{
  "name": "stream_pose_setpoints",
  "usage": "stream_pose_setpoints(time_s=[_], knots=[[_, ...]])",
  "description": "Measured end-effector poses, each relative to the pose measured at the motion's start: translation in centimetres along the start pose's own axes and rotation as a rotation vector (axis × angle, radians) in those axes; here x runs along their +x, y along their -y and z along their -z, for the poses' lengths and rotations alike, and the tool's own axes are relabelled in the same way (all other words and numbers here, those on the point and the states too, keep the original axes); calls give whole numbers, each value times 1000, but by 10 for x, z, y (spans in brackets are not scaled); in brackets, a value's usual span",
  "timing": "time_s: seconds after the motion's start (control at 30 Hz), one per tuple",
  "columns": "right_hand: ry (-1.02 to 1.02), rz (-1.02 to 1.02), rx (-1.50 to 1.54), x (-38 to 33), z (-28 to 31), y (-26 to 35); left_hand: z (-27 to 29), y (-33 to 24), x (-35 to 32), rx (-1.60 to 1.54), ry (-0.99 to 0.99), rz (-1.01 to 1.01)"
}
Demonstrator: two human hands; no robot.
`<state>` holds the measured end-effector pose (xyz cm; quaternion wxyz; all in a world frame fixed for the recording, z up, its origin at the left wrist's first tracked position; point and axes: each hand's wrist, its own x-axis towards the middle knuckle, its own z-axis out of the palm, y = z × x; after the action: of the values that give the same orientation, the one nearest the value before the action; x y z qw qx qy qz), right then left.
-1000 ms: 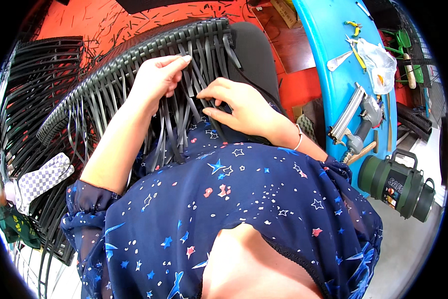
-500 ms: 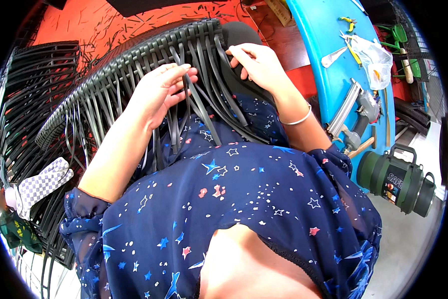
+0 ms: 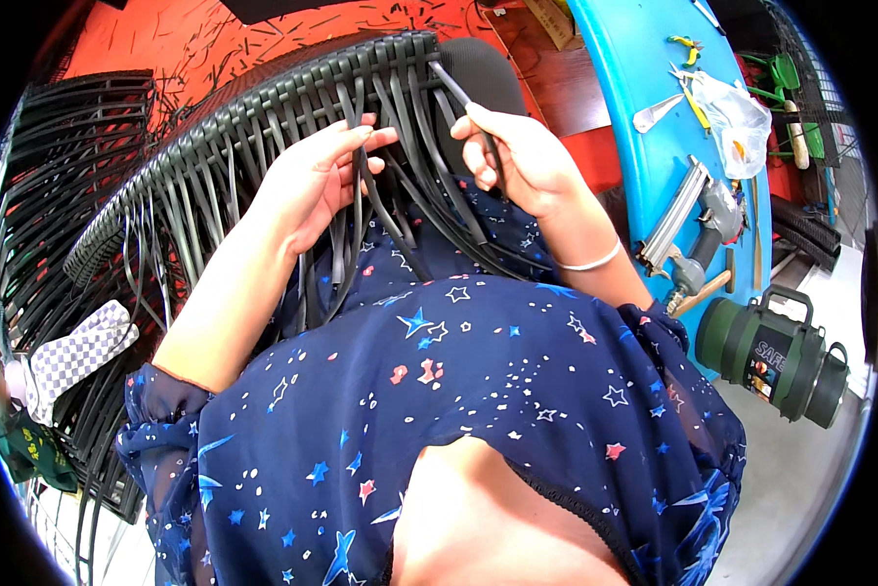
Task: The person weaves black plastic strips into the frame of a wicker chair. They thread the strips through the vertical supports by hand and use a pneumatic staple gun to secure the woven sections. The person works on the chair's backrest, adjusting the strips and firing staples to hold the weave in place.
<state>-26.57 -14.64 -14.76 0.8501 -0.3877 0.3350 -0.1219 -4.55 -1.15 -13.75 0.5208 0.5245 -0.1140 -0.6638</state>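
Observation:
A dark woven piece with a curved edge lies across my lap, and many flat black strips hang from that edge toward me. My left hand is loosely curled around one hanging black strip, which passes between its thumb and fingers. At the right end of the woven edge, my right hand grips another black strip. This one runs taut and slanting from the edge into the fingers, and its tail comes out below them.
To the right, a blue table bears a nail gun, yellow-handled pliers, and a clear plastic bag. A green flask is beside it. Black slatted frames stack at left; strip scraps litter the red floor.
My right hand has closed on a strip at the right end and drawn it toward me, slightly right. My left hand has barely moved; its index finger is straighter.

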Motion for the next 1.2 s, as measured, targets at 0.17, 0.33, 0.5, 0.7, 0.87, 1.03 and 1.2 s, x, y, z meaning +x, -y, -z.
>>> stream_pose_setpoints(time_s=[0.17, 0.33, 0.5, 0.7, 0.87, 1.03, 1.2], knots=[[-51, 0, -186, -23, -2, 3, 2, 2, -5, -13, 8, 16], [-69, 127, -387, -31, -20, -15, -1, 6, -24, 43, -37, -28], [-92, 126, -145, -12, -27, -13, -10, 3, -41, 88, -170, -138], [-72, -9, -61, -11, -24, -9, 6, -7, -48, 128, -249, -351], [-67, 9, 7, -18, -19, -8, 34, -9, -58, -23, -333, -339], [-75, 36, -11, -12, -25, -7, 46, -27, -69, 58, -356, -182], [-117, 68, -80, -3, -37, -14, 70, -28, -48, -53, -312, -108]])
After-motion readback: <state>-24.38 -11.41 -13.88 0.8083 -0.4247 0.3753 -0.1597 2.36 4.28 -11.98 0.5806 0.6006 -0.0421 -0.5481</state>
